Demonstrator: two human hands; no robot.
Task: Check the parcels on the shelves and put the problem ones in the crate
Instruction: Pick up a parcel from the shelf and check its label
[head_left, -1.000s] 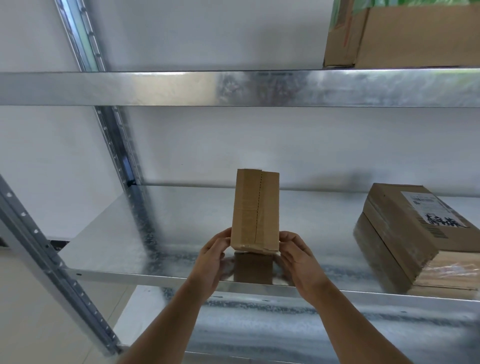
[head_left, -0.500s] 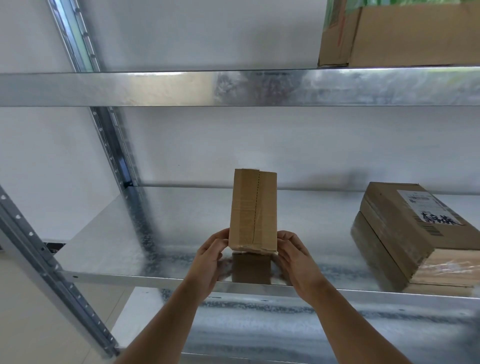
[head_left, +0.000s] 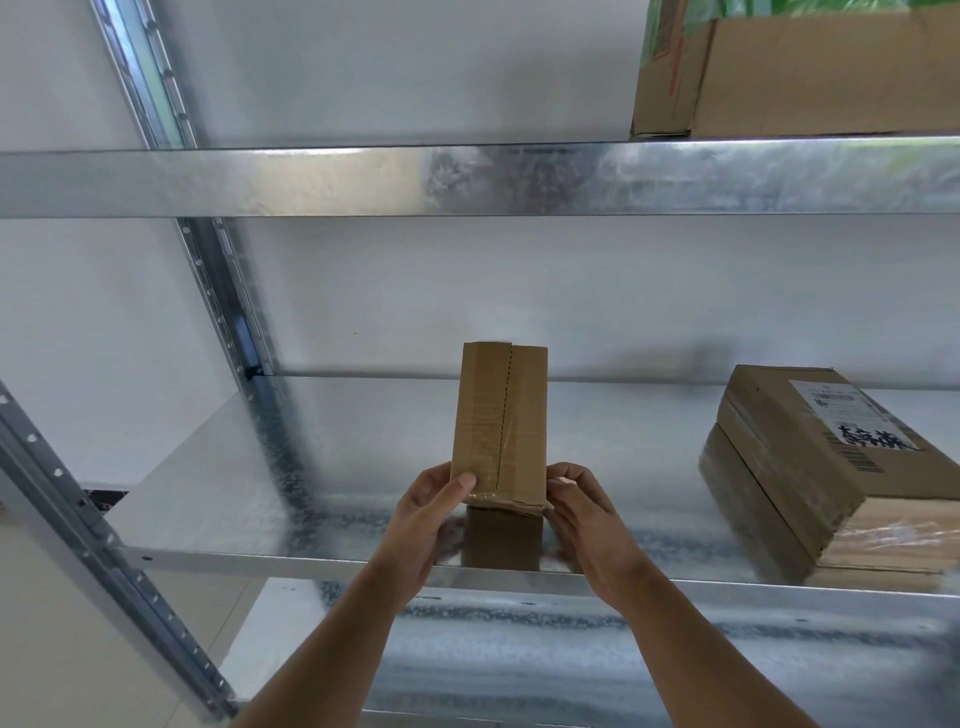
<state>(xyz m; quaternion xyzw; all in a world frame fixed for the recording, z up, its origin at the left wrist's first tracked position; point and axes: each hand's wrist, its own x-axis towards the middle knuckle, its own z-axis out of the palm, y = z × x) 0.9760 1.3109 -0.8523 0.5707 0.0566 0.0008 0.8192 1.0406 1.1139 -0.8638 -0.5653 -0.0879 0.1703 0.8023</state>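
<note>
Right of held parcel (head_left: 500, 423), labelled parcel (head_left: 831, 467).

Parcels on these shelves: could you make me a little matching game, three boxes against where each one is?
Things:
1. narrow taped box
2. labelled box
3. box with green wrap

Places:
A. upper shelf, at the right
B. lying on the middle shelf, at the right
C. upright, held by the left hand and right hand

Pairs: 1-C, 2-B, 3-A
</note>
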